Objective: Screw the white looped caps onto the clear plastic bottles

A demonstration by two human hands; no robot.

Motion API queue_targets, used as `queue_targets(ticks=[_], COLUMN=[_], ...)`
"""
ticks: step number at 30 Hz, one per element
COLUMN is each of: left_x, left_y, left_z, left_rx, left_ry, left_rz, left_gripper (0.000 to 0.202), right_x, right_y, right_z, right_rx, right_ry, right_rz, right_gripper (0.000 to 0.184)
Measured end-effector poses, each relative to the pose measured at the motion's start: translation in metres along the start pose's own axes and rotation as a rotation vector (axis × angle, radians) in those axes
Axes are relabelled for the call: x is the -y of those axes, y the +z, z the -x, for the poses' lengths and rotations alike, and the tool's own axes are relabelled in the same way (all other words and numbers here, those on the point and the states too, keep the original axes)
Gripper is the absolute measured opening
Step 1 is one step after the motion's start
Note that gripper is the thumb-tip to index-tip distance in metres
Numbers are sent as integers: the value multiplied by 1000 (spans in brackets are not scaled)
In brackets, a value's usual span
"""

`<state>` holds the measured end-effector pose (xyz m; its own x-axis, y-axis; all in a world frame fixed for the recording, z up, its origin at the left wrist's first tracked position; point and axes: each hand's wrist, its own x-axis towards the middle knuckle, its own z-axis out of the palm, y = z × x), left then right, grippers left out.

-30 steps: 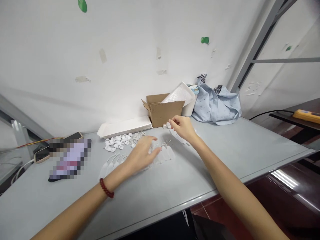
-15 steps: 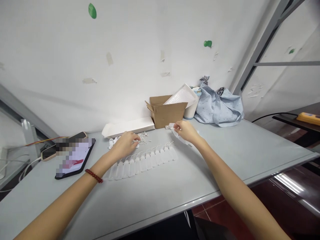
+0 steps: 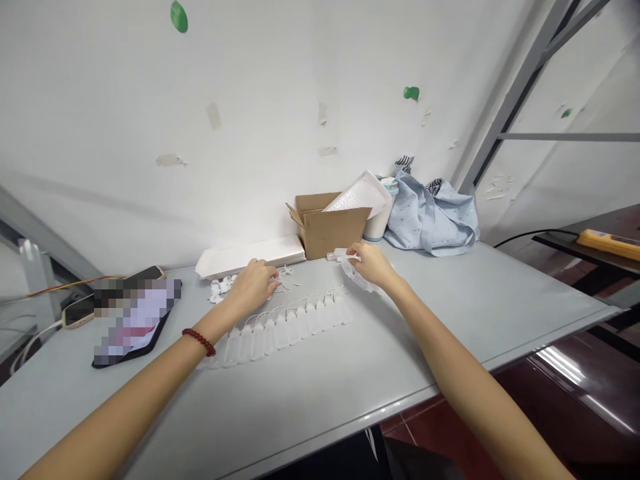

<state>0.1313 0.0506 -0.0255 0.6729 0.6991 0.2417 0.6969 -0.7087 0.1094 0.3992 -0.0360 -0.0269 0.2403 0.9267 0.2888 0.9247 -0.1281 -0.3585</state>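
Note:
A row of several small translucent white bottles (image 3: 285,325) with looped caps lies across the grey table (image 3: 320,393). Behind it is a pile of small white caps (image 3: 223,288). My left hand (image 3: 254,285), with a red bead bracelet on the wrist, rests curled on that pile, fingers closed on something I cannot make out. My right hand (image 3: 369,262) is further right, near the cardboard box, pinching a small clear bottle (image 3: 339,255); more clear pieces lie under its wrist.
An open cardboard box (image 3: 327,227) with white bubble wrap stands at the wall, with a flat white tray (image 3: 250,254) to its left. A white cup and a pale blue cloth bag (image 3: 430,215) sit right. A tablet (image 3: 133,320) and phones lie left. The table's front edge drops to a red floor.
My left hand has moved from above the bottle row back to the cap pile and stays there. My right hand has hardly moved, still holding the small bottle.

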Motion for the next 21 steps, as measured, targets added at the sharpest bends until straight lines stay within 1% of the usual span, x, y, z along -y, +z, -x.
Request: queue_targets(ticks=[6,11,17,21], left_x=[8,18,25,23], left_y=[-17,-29,-34,-35], left_z=[4,10,15,17], left_rx=[-95,-197,-185,-279], left_ry=[-50,-94,-108,-144], left_rz=[46,90,33,43], left_gripper=[30,34,41,41], right_x=[-6,-6,-1,0], right_y=[0,6,12,13], right_z=[-3,-6,-1,0], right_rx=[-40,-49,11,22], right_ry=[2,-50,-124,-153], right_rz=[23,69,127,159], right_gripper=[21,31,38,40])
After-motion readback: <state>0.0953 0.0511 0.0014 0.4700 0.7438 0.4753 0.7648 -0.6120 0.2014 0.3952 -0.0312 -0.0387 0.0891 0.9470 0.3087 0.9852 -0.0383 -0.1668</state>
